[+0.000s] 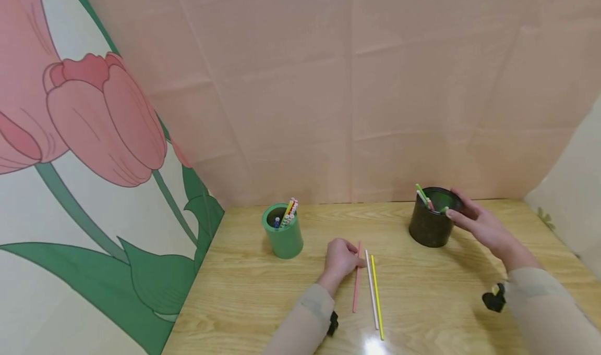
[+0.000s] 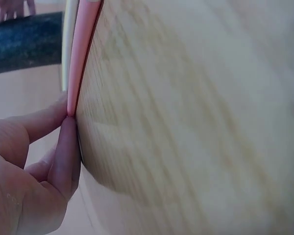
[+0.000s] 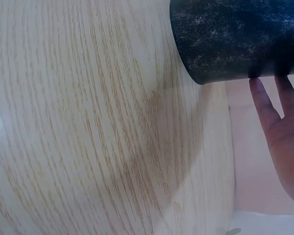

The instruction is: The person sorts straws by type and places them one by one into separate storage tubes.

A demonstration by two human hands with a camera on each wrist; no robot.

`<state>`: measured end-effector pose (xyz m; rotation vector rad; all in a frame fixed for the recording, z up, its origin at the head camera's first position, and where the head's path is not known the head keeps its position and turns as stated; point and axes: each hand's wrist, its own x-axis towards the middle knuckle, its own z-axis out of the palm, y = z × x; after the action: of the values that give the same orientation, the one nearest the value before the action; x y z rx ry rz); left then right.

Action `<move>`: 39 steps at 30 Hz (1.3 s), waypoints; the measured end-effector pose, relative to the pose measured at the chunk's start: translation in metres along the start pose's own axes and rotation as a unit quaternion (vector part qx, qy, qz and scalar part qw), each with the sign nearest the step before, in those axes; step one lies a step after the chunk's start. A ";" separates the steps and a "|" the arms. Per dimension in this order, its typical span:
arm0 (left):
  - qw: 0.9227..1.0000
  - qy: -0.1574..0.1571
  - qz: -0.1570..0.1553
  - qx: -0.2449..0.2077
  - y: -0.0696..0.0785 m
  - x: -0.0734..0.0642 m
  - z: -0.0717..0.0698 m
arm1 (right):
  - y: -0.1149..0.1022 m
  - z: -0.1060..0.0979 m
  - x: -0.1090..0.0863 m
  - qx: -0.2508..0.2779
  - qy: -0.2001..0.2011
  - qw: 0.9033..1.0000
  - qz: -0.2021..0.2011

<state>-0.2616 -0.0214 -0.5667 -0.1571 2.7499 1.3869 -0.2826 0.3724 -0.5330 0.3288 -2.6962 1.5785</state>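
Observation:
My left hand [image 1: 341, 258] is low over the table, its thumb and index finger pinching a thin pink stick [image 1: 356, 292]. In the left wrist view the fingertips meet at one end of the pink stick [image 2: 81, 54]. A white stick [image 1: 373, 305] and a yellow stick [image 1: 378, 305] lie side by side just to its right. My right hand [image 1: 483, 230] holds a black cylindrical pen holder [image 1: 429, 229] by its right side, thumb at the rim. Several green, white and pink sticks stand in it. In the right wrist view, fingertips touch the holder's wall [image 3: 225, 44].
A green pen holder [image 1: 287, 242] stands at the back left with several patterned pens or pencils [image 1: 290, 211] in it. The wooden table [image 1: 235, 303] ends at a pink cloth backdrop [image 1: 300, 110]. A tulip mural [image 1: 112, 125] covers the left wall.

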 end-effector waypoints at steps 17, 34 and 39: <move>0.999 -0.025 0.012 -0.025 0.003 -0.003 -0.010 | -0.003 0.001 -0.001 0.026 0.007 1.000 -0.015; 0.981 -0.061 -0.038 -0.180 0.001 0.003 -0.017 | 0.001 -0.001 0.002 0.009 0.005 1.000 -0.009; 0.973 -0.058 -0.046 -0.216 0.001 0.005 -0.018 | 0.001 0.000 0.003 0.005 0.009 1.000 -0.009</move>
<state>-0.2666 -0.0360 -0.5559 -0.2095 2.2791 1.8801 -0.2853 0.3726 -0.5335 0.3361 -2.6666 1.5828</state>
